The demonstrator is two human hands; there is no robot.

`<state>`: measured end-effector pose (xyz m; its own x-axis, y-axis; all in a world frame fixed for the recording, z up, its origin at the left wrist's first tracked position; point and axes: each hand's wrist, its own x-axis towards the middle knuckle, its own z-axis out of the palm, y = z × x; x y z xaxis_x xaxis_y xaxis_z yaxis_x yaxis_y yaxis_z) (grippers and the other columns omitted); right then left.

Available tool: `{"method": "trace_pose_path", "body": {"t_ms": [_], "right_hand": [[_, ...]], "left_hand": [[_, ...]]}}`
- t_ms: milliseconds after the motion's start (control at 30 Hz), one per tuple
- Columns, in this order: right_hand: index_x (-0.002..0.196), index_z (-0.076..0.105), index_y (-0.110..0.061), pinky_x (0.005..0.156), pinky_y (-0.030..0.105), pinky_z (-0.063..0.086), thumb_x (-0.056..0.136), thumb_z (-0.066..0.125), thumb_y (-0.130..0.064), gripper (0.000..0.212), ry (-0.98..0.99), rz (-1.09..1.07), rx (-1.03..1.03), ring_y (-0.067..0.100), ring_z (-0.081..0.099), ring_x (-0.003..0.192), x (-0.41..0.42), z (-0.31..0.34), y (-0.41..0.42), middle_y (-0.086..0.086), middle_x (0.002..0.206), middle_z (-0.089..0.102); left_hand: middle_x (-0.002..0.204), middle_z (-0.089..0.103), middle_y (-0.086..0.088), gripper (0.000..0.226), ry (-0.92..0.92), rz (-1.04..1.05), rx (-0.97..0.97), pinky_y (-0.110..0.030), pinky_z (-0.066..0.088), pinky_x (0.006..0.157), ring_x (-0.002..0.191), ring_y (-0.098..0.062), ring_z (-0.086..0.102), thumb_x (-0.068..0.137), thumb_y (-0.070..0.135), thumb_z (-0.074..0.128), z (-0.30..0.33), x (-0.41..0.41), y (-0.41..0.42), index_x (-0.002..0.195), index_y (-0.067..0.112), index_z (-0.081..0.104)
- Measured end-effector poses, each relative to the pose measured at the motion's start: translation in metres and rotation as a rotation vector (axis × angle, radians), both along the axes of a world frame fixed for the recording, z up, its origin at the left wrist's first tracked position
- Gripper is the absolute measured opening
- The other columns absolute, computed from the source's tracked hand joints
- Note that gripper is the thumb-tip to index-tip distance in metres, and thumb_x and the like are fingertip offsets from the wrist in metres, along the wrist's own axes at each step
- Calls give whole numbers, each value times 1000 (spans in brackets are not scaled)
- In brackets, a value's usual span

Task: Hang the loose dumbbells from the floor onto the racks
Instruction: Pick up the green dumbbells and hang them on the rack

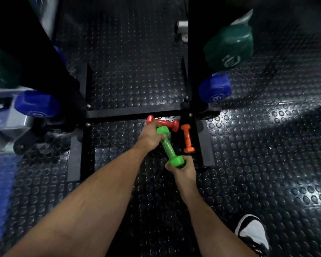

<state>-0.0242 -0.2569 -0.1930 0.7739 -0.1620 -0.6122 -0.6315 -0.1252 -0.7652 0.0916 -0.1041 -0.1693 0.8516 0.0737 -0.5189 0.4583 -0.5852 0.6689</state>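
Note:
A green dumbbell (168, 145) slants between my hands. My right hand (183, 168) grips its near head from below. A red dumbbell (167, 123) lies on the floor against the black rack base (130, 112). My left hand (149, 136) curls over the left part of its handle, and the green dumbbell's far head lies against those fingers. An orange dumbbell (188, 138) lies loose on the floor just right of them, pointing away from me.
Blue dumbbells (214, 89) (37, 104) and a green one (230, 47) hang on the racks at left and right. Black rack feet (200, 138) frame the floor patch. The floor is studded rubber (137, 71). My shoe (252, 234) stands at lower right.

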Motion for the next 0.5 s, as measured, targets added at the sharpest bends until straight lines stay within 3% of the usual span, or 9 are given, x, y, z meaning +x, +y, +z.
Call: {"method": "trace_pose_path", "body": {"t_ms": [100, 200, 300, 433, 500], "right_hand": [[110, 60, -31, 72, 25, 48, 77, 86, -15, 46, -63, 10, 38, 17, 64, 88, -1, 25, -2, 3, 102, 67], [112, 61, -31, 76, 25, 48, 77, 87, -9, 49, -98, 43, 88, 16, 65, 93, 3, 59, -7, 3, 105, 68], [114, 63, -29, 75, 24, 47, 75, 88, -5, 53, -134, 79, 128, 16, 64, 96, 11, 95, -13, 3, 108, 67], [115, 66, -23, 74, 14, 49, 74, 88, -1, 52, -205, 130, 145, 11, 63, 96, 22, 145, -20, 3, 110, 68], [114, 68, -25, 76, 18, 53, 72, 91, -4, 52, -258, 136, 125, 12, 64, 96, 28, 173, -24, 2, 107, 71]], "left_hand": [[107, 68, -8, 36, -17, 42, -43, -41, 58, 89, 94, -23, 68, 91, 15, 75, 28, -8, 9, 121, 13, 57], [99, 70, -9, 28, -39, 102, -72, -45, 61, 76, 86, -28, 71, 94, 18, 72, 60, -19, 18, 116, 15, 55], [93, 66, 3, 33, -42, 132, -78, -24, 52, 59, 74, -11, 64, 98, 23, 68, 92, -28, 26, 127, 19, 52], [106, 62, 7, 47, -100, 84, -81, -17, 47, 65, 78, -3, 58, 101, 20, 64, 138, -29, 32, 145, 18, 48], [111, 64, 2, 45, -122, 76, -101, -19, 49, 66, 79, -7, 61, 100, 19, 64, 167, -28, 33, 144, 19, 52]]}}
